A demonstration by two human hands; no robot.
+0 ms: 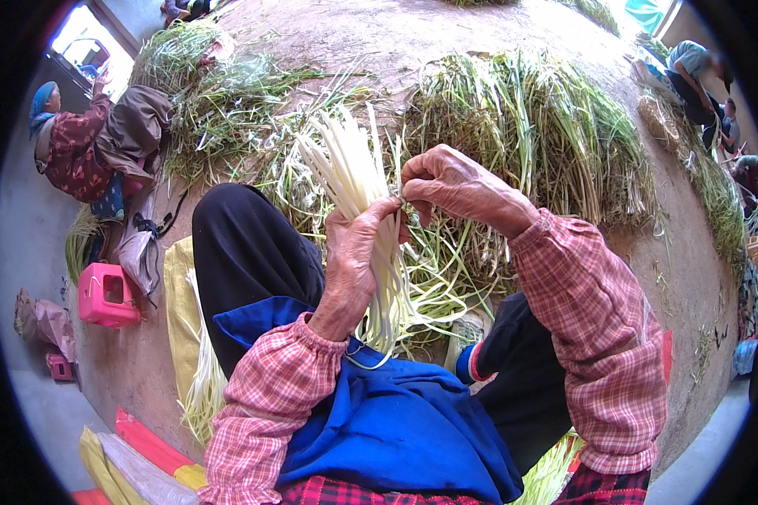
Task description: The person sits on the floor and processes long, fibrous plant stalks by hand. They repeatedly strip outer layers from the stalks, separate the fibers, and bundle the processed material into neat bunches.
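Observation:
My left hand point(356, 252) is wrapped around a bundle of long, pale stalks point(347, 164). The stalks' whitish ends fan out above my thumb, and thin greener tails hang down over the blue apron point(385, 423). Close against the bundle's right side is my right hand point(448, 183), its thumb and forefinger pinched together by the left thumb. Whether a thin stalk is between those fingertips is too small to tell. Directly beyond my hands lies a large heap of green, leafy stalks point(511, 126), with loose strands point(436, 303) trailing toward my shoe.
More pale stalks point(205, 379) lie on a yellow sack point(180, 315) by my left leg, and others point(553, 467) at my right. A pink plastic stool point(107, 295) stands left. A seated person point(79, 145) is beside another heap point(221, 101); people point(695, 82) bend at far right.

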